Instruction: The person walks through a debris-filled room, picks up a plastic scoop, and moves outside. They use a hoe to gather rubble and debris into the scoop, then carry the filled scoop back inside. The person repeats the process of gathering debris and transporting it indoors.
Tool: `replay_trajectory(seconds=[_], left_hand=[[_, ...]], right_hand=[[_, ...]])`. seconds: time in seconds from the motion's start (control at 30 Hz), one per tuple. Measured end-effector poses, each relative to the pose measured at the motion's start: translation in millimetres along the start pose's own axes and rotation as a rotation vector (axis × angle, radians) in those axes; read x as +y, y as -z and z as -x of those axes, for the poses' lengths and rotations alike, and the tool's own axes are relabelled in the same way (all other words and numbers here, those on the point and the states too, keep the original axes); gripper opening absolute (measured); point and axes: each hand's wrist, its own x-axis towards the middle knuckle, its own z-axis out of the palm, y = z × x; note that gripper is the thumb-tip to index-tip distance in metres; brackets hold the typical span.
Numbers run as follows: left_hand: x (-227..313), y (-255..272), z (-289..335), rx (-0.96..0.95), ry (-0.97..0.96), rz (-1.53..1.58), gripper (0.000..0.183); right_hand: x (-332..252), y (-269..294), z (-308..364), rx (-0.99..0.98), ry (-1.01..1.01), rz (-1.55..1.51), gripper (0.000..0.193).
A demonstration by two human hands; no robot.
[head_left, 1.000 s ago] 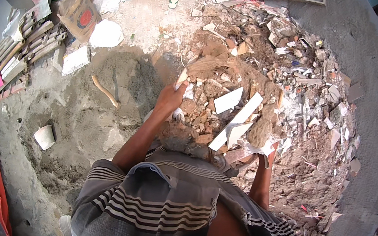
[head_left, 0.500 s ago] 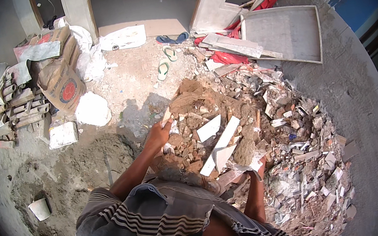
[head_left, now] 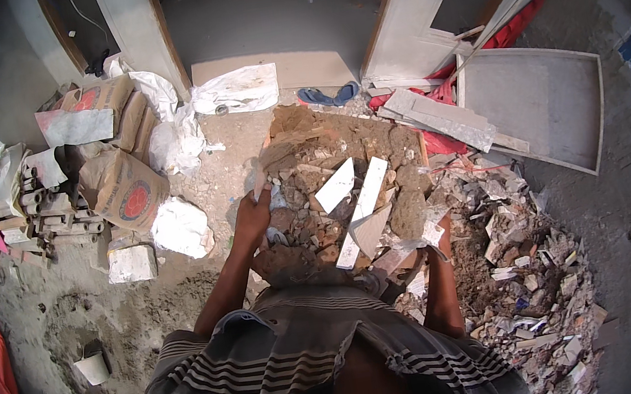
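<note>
Between my hands is a broad, dirt-caked tray-like carrier (head_left: 287, 266); its exact kind is hidden under the load. Brown soil (head_left: 296, 123), broken stones and pale fragments are heaped on it. A long white strip (head_left: 366, 204) lies slantwise on top, beside a shorter white piece (head_left: 336, 186). My left hand (head_left: 251, 220) is closed on the carrier's left edge, with the arm stretched forward. My right hand (head_left: 439, 240) grips its near right edge, next to a whitish torn scrap (head_left: 430, 230). The carrier's underside is out of sight.
A rubble heap (head_left: 529, 270) spreads on the right. Beyond it lie a shallow framed panel (head_left: 539, 95) and grey boards (head_left: 435, 118). Brown paper sacks (head_left: 122, 186) and stacked pipes (head_left: 45, 207) stand left. Blue sandals (head_left: 329, 96) lie before the doorway; a small bucket (head_left: 93, 369) sits lower left.
The loaded carrier and both hands have shifted forward, toward the doorway. The carrier now covers the place where the pale sandals showed. My view has turned, and both hands keep their hold.
</note>
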Motion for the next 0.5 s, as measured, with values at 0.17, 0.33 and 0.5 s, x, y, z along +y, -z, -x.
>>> replay_trajectory(seconds=[0.17,0.33,0.5], left_hand=[[72,-8,-105,0.126,0.063,0.102,0.047],[128,-11,-182,0.288,0.069,-0.075,0.053],[155,-17,-249,0.320,0.145,-0.076,0.058]], right_hand=[[-19,-67,-161,-0.192,0.129,0.366,0.016],[-48,-138,-289,-0.156,-0.114,-0.093,0.022],[-61,-172,-393,-0.234,-0.182,-0.005,0.023]])
